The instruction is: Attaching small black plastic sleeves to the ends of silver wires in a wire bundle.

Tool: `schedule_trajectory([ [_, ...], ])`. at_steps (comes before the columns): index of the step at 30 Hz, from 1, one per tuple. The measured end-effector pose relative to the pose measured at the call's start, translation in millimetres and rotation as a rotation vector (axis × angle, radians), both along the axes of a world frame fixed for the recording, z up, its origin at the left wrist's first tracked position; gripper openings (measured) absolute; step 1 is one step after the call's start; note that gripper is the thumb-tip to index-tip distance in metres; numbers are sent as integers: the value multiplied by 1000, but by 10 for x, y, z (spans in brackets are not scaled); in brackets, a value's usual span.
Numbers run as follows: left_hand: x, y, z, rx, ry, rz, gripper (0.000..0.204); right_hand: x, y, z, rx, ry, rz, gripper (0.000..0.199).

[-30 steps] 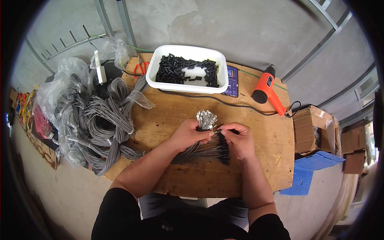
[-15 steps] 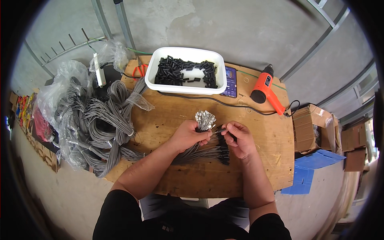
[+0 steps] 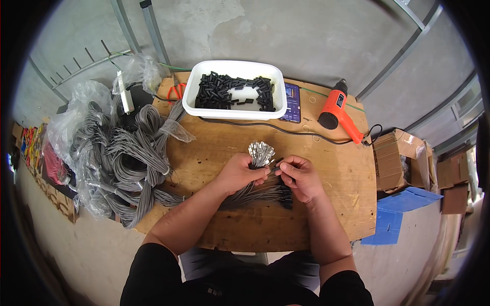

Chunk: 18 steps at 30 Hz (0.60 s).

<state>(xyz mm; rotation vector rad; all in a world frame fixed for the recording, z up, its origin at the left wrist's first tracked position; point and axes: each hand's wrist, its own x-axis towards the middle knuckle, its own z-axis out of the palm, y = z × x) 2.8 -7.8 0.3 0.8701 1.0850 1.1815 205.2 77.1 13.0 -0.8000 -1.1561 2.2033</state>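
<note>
My left hand (image 3: 241, 174) is closed round a bundle of grey wires whose silvery metal ends (image 3: 261, 153) fan out above the fist. Beside it, my right hand (image 3: 301, 178) pinches a short black sleeve (image 3: 276, 167) between thumb and forefinger. The sleeve lies close to the left fingertips, at what looks like a single wire's end; the exact contact is too small to make out. Below the hands, grey wires (image 3: 252, 196) run across the wooden table (image 3: 337, 204), and several end in black sleeves (image 3: 286, 198).
A white tub (image 3: 235, 115) of loose black sleeves stands at the back, beside a phone (image 3: 292, 104) and an orange heat gun (image 3: 337, 109). Coiled grey wires (image 3: 138, 153) and clear plastic bags (image 3: 84, 109) heap up on the left. Cardboard boxes (image 3: 390, 162) stand right of the table.
My right hand has moved slightly left, bringing the black sleeve nearer the left fingertips. My left hand keeps its hold on the wires almost unmoved.
</note>
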Motion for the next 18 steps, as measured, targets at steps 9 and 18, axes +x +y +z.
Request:
schedule_trajectory([
  [9, 16, 21, -111, 92, 1, -49, 15, 51, 68, 103, -2, -24, -179, 21],
  [18, 76, 6, -77, 128, 111, 43, 14, 23, 321, -116, 1015, -506, -525, 25],
])
